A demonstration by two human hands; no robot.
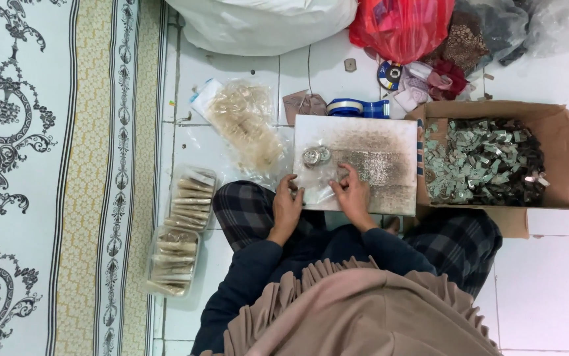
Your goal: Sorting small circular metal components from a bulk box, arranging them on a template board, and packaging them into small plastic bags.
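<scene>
I sit on the floor with a worn white board (376, 158) across my lap. My left hand (287, 206) and my right hand (352, 195) rest at the board's near edge and pinch a small clear plastic bag (320, 188) between them. Two small round metal pieces (315, 156) lie on the board just beyond the bag. What is inside the bag I cannot make out.
A cardboard box (561, 158) full of small metal parts stands at the right. Clear bags of tan packets (185, 217) lie at the left, beside a patterned mat (47, 165). Blue tape roll (353, 107), white sack (264, 23) and red bag (399, 23) lie beyond.
</scene>
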